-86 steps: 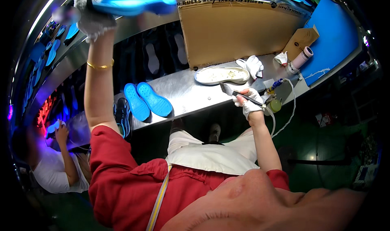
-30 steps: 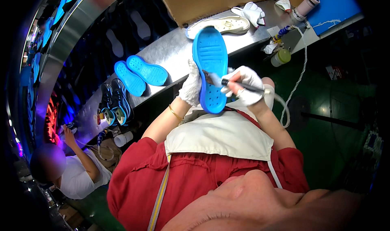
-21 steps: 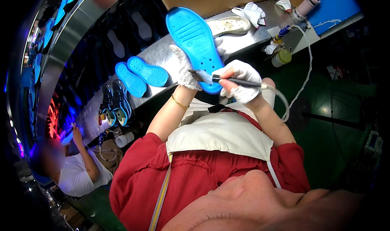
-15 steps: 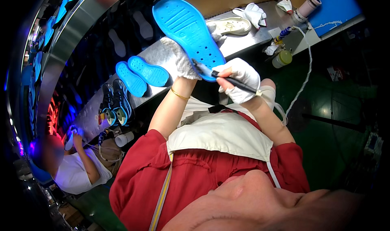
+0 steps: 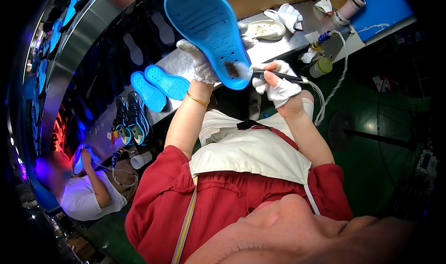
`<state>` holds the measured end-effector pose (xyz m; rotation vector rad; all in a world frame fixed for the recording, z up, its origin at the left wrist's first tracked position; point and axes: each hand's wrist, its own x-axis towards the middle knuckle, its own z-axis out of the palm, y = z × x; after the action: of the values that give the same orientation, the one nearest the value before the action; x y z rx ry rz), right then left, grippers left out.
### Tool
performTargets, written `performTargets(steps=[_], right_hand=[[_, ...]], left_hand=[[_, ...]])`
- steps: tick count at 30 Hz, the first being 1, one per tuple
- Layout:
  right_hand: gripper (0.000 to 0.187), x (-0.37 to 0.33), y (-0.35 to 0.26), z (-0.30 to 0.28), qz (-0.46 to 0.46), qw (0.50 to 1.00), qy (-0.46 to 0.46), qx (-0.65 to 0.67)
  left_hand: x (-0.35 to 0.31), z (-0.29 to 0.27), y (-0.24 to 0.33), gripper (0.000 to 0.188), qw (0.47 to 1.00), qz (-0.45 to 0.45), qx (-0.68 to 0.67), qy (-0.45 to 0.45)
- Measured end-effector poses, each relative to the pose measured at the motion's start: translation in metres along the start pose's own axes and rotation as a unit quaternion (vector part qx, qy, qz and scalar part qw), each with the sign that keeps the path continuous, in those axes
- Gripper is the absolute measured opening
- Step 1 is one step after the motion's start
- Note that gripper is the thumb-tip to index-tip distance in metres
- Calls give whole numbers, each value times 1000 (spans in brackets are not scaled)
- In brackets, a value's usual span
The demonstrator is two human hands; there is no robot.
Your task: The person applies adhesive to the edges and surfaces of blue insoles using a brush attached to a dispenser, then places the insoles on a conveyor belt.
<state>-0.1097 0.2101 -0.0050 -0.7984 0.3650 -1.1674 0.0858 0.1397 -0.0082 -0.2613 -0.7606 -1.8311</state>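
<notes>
A large blue shoe sole (image 5: 204,24) with grooves and small holes is tilted up in front of me. My left hand (image 5: 200,64), in a white glove, grips it along its left edge and behind; some of its fingers are hidden by the sole. In my right hand (image 5: 283,89), partly covered by a white glove with bare fingertips, is a black-handled brush (image 5: 289,77) fed by a pale tube. Its bristles are over the heel end of the sole, near the rim, where a wet-looking dark patch shows.
Two blue soles (image 5: 168,82) lie on the metal bench (image 5: 278,48), left of my arm. Dark sneakers (image 5: 135,117) stand farther left, near a seated co-worker (image 5: 93,194). A cream shoe (image 5: 262,30), white gloves (image 5: 289,17), a pink bottle (image 5: 350,7) and a yellow-green-lidded jar (image 5: 321,67) are at the right.
The sole has shifted slightly left and tilted more upright with my left hand. My right hand has turned, bringing the brush from the sole's left edge across to its right side at the heel.
</notes>
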Motion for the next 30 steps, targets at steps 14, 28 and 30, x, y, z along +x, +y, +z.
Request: performTargets(steps=[14,28,30], right_hand=[[11,10,-31,-16,108,969,-101,-200],[8,29,-23,-14,-28,903,-85,-421],[10,29,-21,-21,-17,906,-137,-400]], left_hand=[[10,3,9,118,893,-182,400,100],[28,-6,7,75,774,-235,526,263],[23,-18,13,76,792,-299,453,280]])
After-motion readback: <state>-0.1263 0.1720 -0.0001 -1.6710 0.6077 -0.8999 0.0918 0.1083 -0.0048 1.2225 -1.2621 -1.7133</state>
